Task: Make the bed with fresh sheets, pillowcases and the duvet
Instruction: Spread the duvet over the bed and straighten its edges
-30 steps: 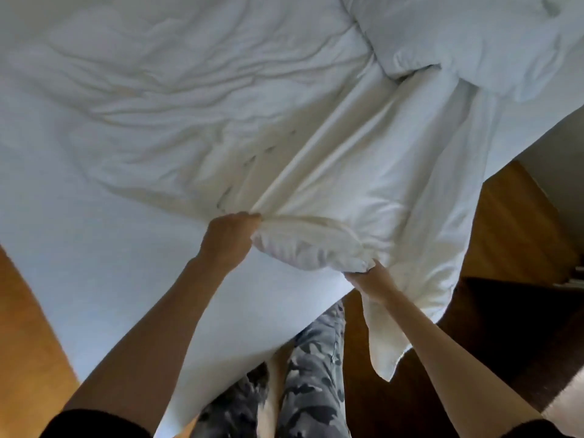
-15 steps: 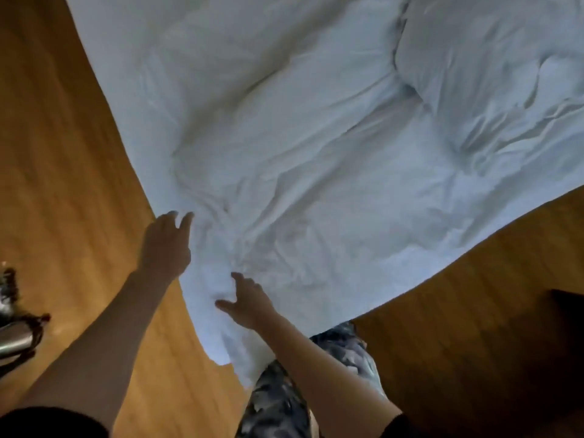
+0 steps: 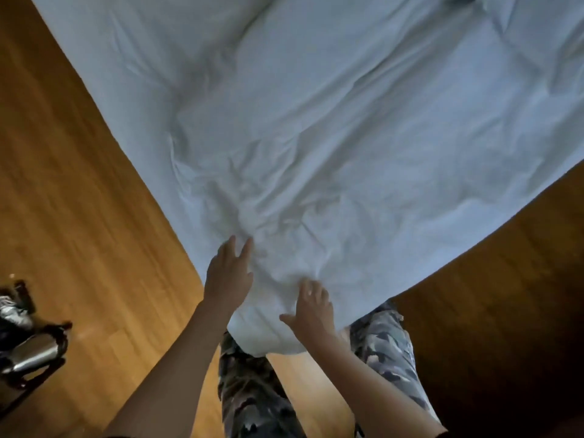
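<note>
One duvet (image 3: pixel 331 121) covers one bed; two hands, left (image 3: pixel 228 273) and right (image 3: pixel 313 311); one metal bottle (image 3: pixel 31 352) far left.

Wood floor (image 3: pixel 79 216) at nine o'clock; a metal bottle (image 3: pixel 33 355) at eight (blurred clutter beside it)

We reach both bare arms forward and slightly inward from the lower edge of the view, elbows nearly straight. Our left hand (image 3: pixel 228 273) lies palm down, back of the hand up, its fingers (image 3: pixel 245 249) extended and a little apart, tips pointing away from us. Our right hand (image 3: pixel 313 311) sits just beside it, lower and nearer to us, also palm down, fingers stretched forward and the thumb spread out toward the left hand. Neither hand curls around anything. Below the arms, our legs in camouflage-patterned trousers (image 3: pixel 252 393) stand apart.
</note>
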{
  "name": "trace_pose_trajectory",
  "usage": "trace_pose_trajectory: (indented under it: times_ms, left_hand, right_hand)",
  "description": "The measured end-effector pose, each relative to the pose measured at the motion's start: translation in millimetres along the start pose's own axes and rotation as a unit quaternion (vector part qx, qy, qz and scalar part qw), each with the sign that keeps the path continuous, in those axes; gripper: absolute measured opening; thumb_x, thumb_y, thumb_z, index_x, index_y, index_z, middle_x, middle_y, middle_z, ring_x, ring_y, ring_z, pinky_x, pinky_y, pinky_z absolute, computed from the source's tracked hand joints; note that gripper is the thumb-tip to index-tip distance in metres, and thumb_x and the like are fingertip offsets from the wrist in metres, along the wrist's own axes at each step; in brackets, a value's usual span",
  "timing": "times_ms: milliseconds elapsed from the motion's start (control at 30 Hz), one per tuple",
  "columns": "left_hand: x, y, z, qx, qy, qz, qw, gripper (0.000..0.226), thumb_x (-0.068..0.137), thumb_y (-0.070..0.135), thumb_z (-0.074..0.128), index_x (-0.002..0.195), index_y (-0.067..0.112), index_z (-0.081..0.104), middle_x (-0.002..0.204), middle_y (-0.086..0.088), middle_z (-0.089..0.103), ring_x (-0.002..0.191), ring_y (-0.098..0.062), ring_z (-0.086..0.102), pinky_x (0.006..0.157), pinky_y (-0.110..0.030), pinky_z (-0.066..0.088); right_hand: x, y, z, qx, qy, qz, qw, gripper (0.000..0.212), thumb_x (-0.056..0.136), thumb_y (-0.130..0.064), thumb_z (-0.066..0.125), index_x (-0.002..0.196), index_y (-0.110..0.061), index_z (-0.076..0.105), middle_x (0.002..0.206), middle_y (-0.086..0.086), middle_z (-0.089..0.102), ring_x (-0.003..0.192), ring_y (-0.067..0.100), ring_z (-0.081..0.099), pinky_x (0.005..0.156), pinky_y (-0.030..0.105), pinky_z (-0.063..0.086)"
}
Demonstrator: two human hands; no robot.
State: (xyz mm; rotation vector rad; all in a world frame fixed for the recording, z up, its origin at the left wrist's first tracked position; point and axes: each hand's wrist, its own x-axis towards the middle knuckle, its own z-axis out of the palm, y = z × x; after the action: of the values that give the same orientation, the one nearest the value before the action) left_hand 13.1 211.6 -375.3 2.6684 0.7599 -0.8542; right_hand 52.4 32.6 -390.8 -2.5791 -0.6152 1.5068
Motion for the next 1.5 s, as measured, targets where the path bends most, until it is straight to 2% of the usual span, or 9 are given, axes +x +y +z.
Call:
trace_pose_trajectory:
  times_ms: [100,233,333,567,700,900,1033,1267,1500]
  left_hand:
    - [30.9,-32.7,18.1,0.099,0.045,0.187,0.976,0.100,0.065,0.032,0.086,0.146,0.014,0.030,0.141,-0.026,0.040,0.127,-0.039,0.036,0.094,-0.051,0.047]
    - [63.1,-48.0,21.6,0.187,0.116,0.280,0.934,0.097,0.062,0.045,0.084,0.144,0.014,0.041,0.144,-0.029,0.036,0.127,-0.042,0.032,0.102,-0.053,0.038]
    - [86.6,-47.4,33.2,0.230,0.096,0.338,0.908,0.096,0.061,0.050,0.083,0.142,0.018,0.042,0.143,-0.024,0.038,0.133,-0.040,0.035,0.108,-0.057,0.031]
    - [126.9,-27.5,54.7,0.222,0.181,0.406,0.868,0.031,0.066,0.016,0.073,0.095,0.017,0.063,0.088,-0.010,0.057,0.084,-0.031,0.055,0.080,-0.045,0.046]
    - [141.1,-31.3,59.7,0.213,0.203,0.457,0.839,0.024,0.063,0.011,0.070,0.085,0.016,0.062,0.078,-0.005,0.055,0.071,-0.029,0.053,0.063,-0.038,0.038]
    - [138.3,-24.3,42.6,0.132,0.110,0.466,0.868,0.034,0.054,0.012,0.085,0.079,0.007,0.062,0.073,-0.012,0.059,0.067,-0.034,0.060,0.054,-0.039,0.047]
    - [116.0,-31.3,39.4,0.074,0.138,0.448,0.880,0.027,0.064,0.006,0.080,0.078,0.006,0.058,0.073,-0.014,0.060,0.068,-0.036,0.060,0.051,-0.036,0.042]
    - [64.0,-89.8,51.8,0.096,0.109,0.478,0.866,0.031,0.057,0.003,0.084,0.079,0.007,0.062,0.068,-0.006,0.057,0.059,-0.027,0.056,0.043,-0.028,0.040]
    - [0.2,-174.4,54.3,0.076,0.087,0.430,0.895,0.023,0.061,-0.007,0.071,0.078,0.008,0.065,0.067,-0.003,0.056,0.058,-0.023,0.053,0.043,-0.027,0.039]
  right_hand:
    - [16.7,-9.6,35.4,-0.042,0.055,0.045,0.997,0.112,0.070,-0.061,0.071,0.148,-0.006,0.013,0.143,0.025,0.028,0.130,0.041,0.031,0.101,0.045,0.039]
    - [40.8,-16.8,64.7,-0.015,0.154,0.097,0.983,0.105,0.048,-0.051,0.088,0.129,0.002,0.048,0.122,0.025,0.051,0.107,0.043,0.052,0.083,0.048,0.052]
    - [51.5,-20.0,74.6,0.008,0.210,0.126,0.970,0.089,0.053,-0.044,0.088,0.119,0.002,0.051,0.111,0.019,0.054,0.099,0.038,0.054,0.079,0.045,0.052]
    - [78.1,-3.2,94.9,-0.014,0.399,0.118,0.909,0.023,0.074,-0.016,0.069,0.093,-0.005,0.060,0.086,0.011,0.060,0.077,0.032,0.058,0.068,0.037,0.048]
    - [91.2,5.6,103.8,0.002,0.462,0.069,0.884,0.008,0.082,-0.016,0.057,0.085,-0.008,0.056,0.076,0.009,0.059,0.066,0.030,0.057,0.059,0.035,0.046]
    - [83.0,7.1,89.4,0.028,0.392,0.060,0.918,0.029,0.082,-0.026,0.047,0.093,-0.006,0.065,0.073,0.011,0.066,0.064,0.033,0.065,0.049,0.033,0.047]
    - [70.2,-0.2,83.5,0.029,0.339,0.086,0.936,0.032,0.097,-0.021,0.038,0.119,-0.006,0.055,0.099,0.016,0.067,0.091,0.036,0.063,0.068,0.040,0.044]
    - [15.3,-37.0,125.0,0.059,0.272,0.074,0.958,0.039,0.099,-0.023,0.039,0.136,-0.011,0.044,0.113,0.013,0.066,0.101,0.032,0.062,0.077,0.037,0.044]
    - [-23.2,-111.1,188.0,0.125,0.175,0.049,0.975,0.032,0.099,-0.026,0.038,0.128,-0.015,0.046,0.115,0.009,0.063,0.107,0.030,0.059,0.085,0.038,0.043]
